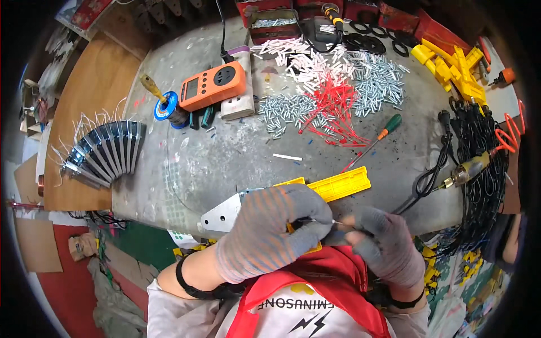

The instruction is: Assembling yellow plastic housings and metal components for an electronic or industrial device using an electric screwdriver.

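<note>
My left hand (276, 228), in a grey glove with orange stripes, is closed around a yellow plastic housing of which only edges show. A silver metal plate with holes (221, 218) sticks out on its left side. Between my left thumb and forefinger and my right hand (386, 239) runs a thin wire (338, 223). My right fingertips, bare beyond the grey glove, pinch together at its end. Just beyond both hands a yellow ribbed plastic half-shell (341, 185) reaches over the table; its near end is hidden behind the left hand.
Loose metal pins (377, 81), white sleeves (304, 62) and red wires (335, 107) lie heaped beyond. A screwdriver (383, 135), a power driver (468, 170) and black cables (479, 135) are right. Leftward stand an orange meter (211, 85), a solder spool (172, 110) and metal parts (107, 149).
</note>
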The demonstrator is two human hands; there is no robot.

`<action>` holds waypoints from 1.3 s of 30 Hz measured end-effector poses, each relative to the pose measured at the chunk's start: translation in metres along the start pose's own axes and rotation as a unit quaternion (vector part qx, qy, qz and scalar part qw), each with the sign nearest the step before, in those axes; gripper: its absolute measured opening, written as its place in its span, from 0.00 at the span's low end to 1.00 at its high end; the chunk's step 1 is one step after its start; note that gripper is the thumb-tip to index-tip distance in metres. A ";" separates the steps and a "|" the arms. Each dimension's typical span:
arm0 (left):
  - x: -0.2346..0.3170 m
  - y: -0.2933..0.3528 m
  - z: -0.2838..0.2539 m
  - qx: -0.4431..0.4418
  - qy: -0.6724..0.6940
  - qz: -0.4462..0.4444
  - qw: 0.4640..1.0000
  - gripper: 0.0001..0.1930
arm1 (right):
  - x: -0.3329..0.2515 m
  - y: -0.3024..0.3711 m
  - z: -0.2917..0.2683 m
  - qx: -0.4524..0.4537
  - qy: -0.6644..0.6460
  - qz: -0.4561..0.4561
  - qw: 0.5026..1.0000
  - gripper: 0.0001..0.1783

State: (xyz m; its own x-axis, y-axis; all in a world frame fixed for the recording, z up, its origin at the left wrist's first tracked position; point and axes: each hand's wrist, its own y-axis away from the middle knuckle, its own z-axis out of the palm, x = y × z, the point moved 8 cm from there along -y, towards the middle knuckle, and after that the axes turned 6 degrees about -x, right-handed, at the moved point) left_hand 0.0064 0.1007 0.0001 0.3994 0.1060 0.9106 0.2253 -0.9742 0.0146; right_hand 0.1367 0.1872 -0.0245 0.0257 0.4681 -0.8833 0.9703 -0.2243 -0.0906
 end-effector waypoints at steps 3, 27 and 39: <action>0.002 -0.007 -0.001 -0.016 0.021 -0.022 0.999 0.04 | -0.002 -0.007 -0.005 -0.019 0.026 0.013 0.999 0.08; -0.034 0.032 -0.105 -0.028 -0.142 -0.173 0.974 0.09 | 0.026 -0.012 -0.024 0.105 -0.258 0.178 0.944 0.08; -0.070 -0.070 -0.024 -0.149 -0.485 -0.051 0.860 0.06 | 0.040 -0.036 -0.007 0.152 -0.321 0.234 0.905 0.08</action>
State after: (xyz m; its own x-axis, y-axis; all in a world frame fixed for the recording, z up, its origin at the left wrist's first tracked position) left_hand -0.0585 0.1563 -0.0548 0.9772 0.1700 0.1273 0.1234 -0.9422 0.3116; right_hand 0.1045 0.2203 -0.0529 0.1771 -0.3106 -0.9339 0.7761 -0.5394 0.3266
